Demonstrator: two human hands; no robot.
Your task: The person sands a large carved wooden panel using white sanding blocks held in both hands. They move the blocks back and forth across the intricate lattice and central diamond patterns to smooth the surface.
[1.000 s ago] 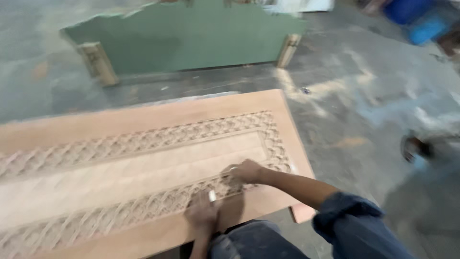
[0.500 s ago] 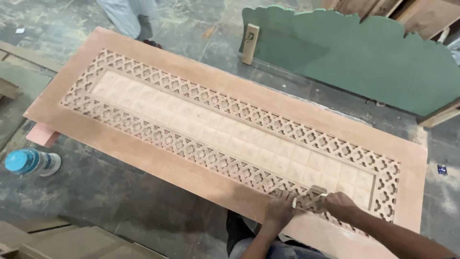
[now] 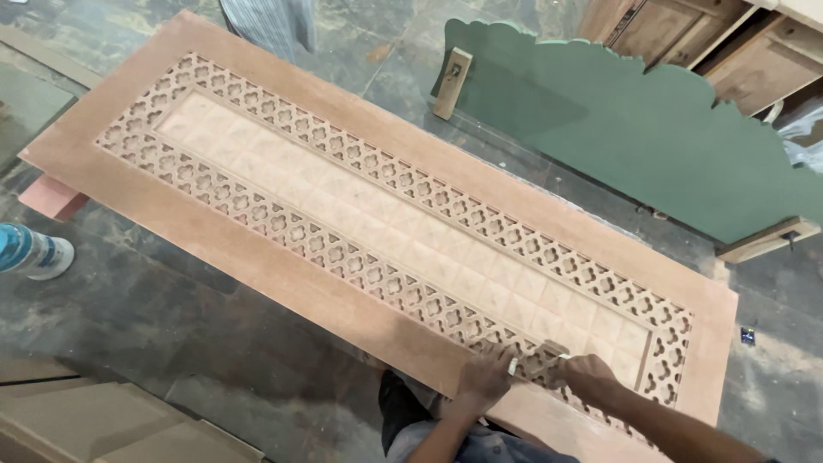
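At the far left a blue-capped bottle is lying on the grey floor. Across the middle, the long carved panel is lying flat on that floor, its reddish border framing a band of pierced quatrefoil fretwork around a field of small raised squares. You are pressing your left hand flat on the fretwork near the panel's right end, fingers together, probably steadying it. Just beside it, your right hand is pinching a small pale piece, likely sandpaper, against the lattice.
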